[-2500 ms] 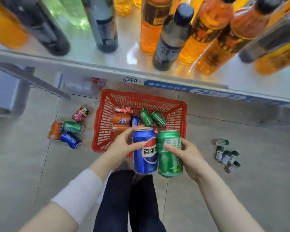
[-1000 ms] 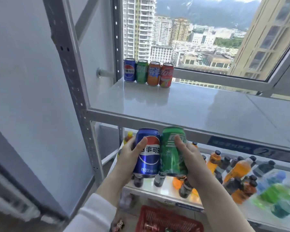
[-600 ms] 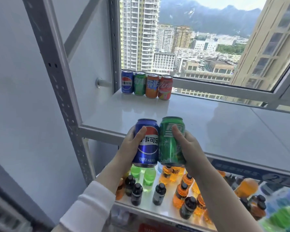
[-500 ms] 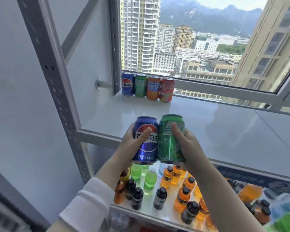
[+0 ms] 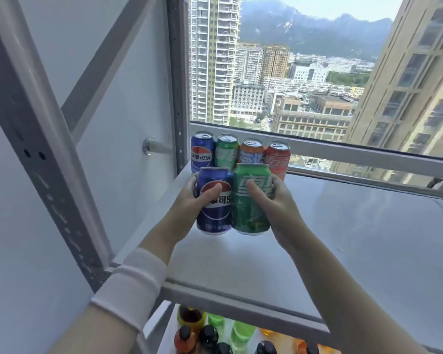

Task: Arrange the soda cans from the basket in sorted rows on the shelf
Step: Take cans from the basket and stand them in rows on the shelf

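My left hand (image 5: 187, 208) grips a blue Pepsi can (image 5: 214, 215), upright, over the white shelf (image 5: 343, 238). My right hand (image 5: 274, 205) grips a green Sprite can (image 5: 251, 213) pressed against the blue one. Both cans hang just in front of a back row: a blue can (image 5: 202, 149), a green can (image 5: 226, 153), an orange can (image 5: 251, 150) and a red can (image 5: 278, 157), standing side by side against the window sill. Whether the held cans touch the shelf I cannot tell. The basket is out of view.
A grey perforated shelf post (image 5: 44, 159) and diagonal brace stand at the left, beside a white wall. A window frame (image 5: 368, 154) runs behind the shelf. Bottles (image 5: 207, 333) in orange, green and black fill the shelf below.
Both hands have carried the two cans up from the basket on the floor and forward over the top shelf, close to the back row of cans.
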The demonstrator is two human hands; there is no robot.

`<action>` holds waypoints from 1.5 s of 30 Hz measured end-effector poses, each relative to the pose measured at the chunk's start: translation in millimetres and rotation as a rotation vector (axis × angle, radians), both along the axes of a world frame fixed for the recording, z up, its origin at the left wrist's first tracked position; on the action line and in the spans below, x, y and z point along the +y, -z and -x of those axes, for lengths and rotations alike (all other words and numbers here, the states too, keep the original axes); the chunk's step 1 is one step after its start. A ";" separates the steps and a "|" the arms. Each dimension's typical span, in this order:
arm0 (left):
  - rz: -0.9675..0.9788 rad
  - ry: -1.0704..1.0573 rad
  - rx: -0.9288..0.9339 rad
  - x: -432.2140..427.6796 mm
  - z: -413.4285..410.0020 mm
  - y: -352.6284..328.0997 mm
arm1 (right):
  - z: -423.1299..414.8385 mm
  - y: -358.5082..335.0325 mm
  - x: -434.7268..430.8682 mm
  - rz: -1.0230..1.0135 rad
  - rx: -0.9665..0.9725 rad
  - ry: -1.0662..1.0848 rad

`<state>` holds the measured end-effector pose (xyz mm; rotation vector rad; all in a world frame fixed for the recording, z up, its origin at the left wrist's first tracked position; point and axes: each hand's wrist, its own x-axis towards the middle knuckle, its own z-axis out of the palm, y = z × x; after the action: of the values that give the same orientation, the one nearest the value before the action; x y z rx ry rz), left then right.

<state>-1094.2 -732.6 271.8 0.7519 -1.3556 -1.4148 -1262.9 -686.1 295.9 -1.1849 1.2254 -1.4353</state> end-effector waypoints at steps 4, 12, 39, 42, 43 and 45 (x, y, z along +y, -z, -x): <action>0.021 -0.043 -0.007 -37.8 -10.1 7.1 | -8.3 3.9 -36.8 0.011 0.024 -0.015; 0.114 -0.073 -0.169 -85.4 -26.1 10.0 | -13.2 23.8 -91.0 0.056 0.091 0.024; 0.161 -0.436 -0.607 -94.8 -23.4 21.9 | -24.0 51.5 -110.1 0.039 0.516 0.245; 0.170 -0.446 -0.580 -98.0 -25.5 19.9 | -26.4 49.2 -111.6 0.036 0.512 0.249; 0.166 -0.439 -0.572 -98.3 -26.2 18.9 | -26.8 48.6 -112.2 0.032 0.511 0.246; 0.155 -0.436 -0.566 -100.1 -26.6 18.2 | -28.2 48.6 -115.2 0.027 0.501 0.250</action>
<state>-1067.6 -832.7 253.6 1.3143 -1.5734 -0.7673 -1234.8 -801.4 247.3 -1.5086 1.7515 -1.3751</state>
